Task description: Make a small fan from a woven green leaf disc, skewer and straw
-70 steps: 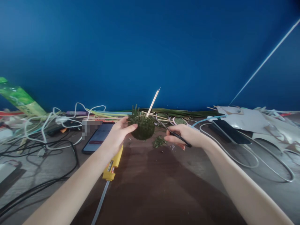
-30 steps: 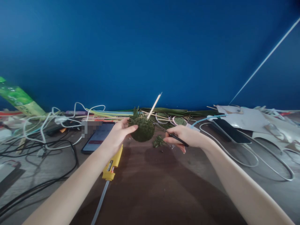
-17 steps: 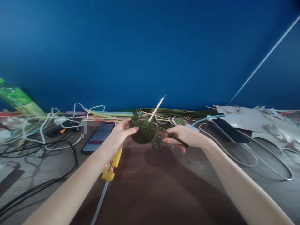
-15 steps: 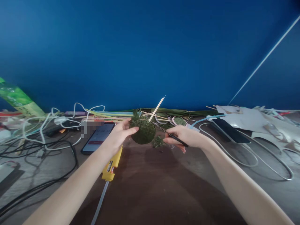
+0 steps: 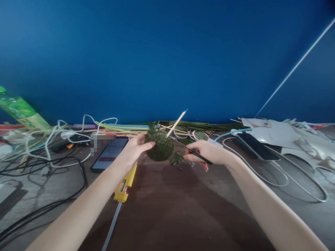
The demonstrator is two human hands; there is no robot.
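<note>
My left hand (image 5: 134,148) is closed on the edge of a round woven green leaf piece (image 5: 160,148), thumb on its front face. Loose strip ends stick out along its top. A pale split stick (image 5: 176,124) slants up from its upper right. Closed round a slim black tool (image 5: 197,156), my right hand (image 5: 204,151) keeps the thin tip at the piece's right edge; the tool's exact kind is unclear. Just below the tip is a small bunch of cut green strips (image 5: 177,158). Behind lie round rimmed woven pieces, one of them pale-rimmed (image 5: 200,135).
A yellow glue gun (image 5: 122,188) with a glue stick lies beneath my left forearm, near a phone (image 5: 110,153). Tangled cables (image 5: 75,162) cover the left. At right are another phone (image 5: 258,146) and white sheets (image 5: 272,130). A blue wall (image 5: 167,62) stands behind.
The black tool and my right hand have shifted slightly right. The pale stick leans a little further right and lower. My left hand stays almost still.
</note>
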